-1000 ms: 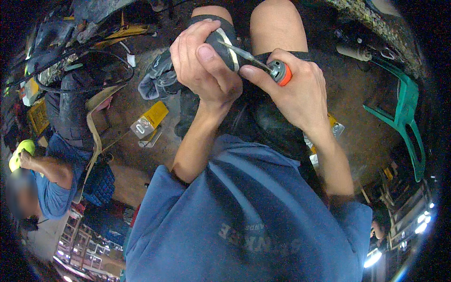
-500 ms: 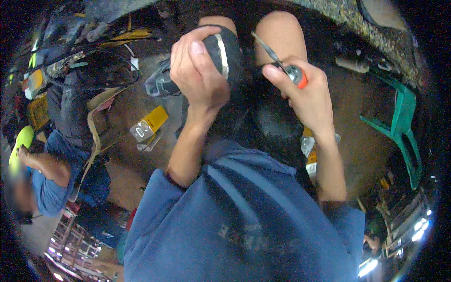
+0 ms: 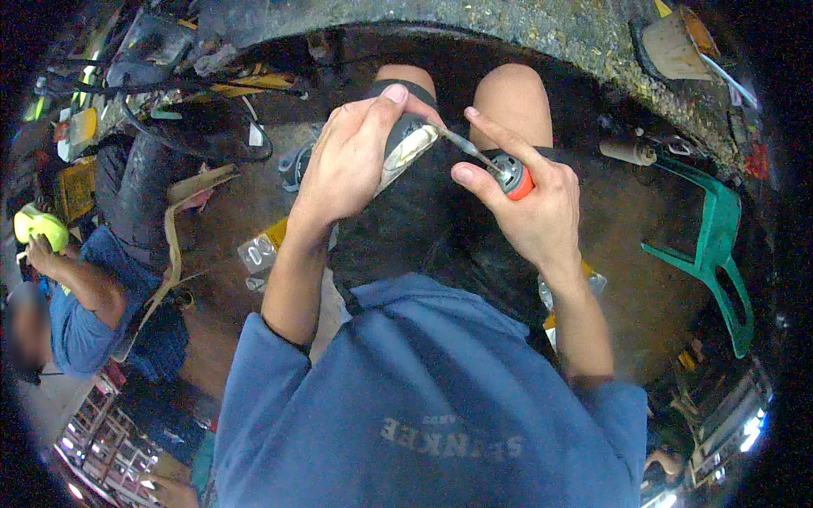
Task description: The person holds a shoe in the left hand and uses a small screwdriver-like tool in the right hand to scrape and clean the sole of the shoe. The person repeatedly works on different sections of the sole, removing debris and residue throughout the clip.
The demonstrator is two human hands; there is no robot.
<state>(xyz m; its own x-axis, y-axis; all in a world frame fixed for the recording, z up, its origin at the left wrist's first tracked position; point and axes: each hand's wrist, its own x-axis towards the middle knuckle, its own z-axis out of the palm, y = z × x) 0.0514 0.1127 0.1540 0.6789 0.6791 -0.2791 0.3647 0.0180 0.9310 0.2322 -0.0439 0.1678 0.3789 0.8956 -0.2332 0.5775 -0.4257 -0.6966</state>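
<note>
My left hand (image 3: 347, 161) is closed over a dark shoe (image 3: 406, 127) above my left thigh, the thumb on top. The shoe's cream edge (image 3: 411, 155) faces right; my hand hides much of the rest. Grey fabric with laces (image 3: 295, 166) shows left of that wrist. My right hand (image 3: 533, 190) is closed around a round thing with a grey face and orange-red rim (image 3: 515, 180). From it a thin rod (image 3: 468, 147) with a tapered middle points up and left, its pale tip at the shoe's edge. Whether the rod is a brush or a tool shaft, I cannot tell.
A rough, curved ledge (image 3: 474, 21) runs ahead of my knees, with a bucket (image 3: 673, 49) on its right. A green chair frame (image 3: 716, 222) stands right, a beige one (image 3: 174, 233) left. A yellow-and-clear box (image 3: 258, 251) lies left. Beyond, a co-worker holds a lime-green shoe (image 3: 41, 227).
My left hand has turned the shoe so its cream edge slants toward my right hand. The rod has swung lower and left, its tip now at that edge. The whole view has shifted slightly.
</note>
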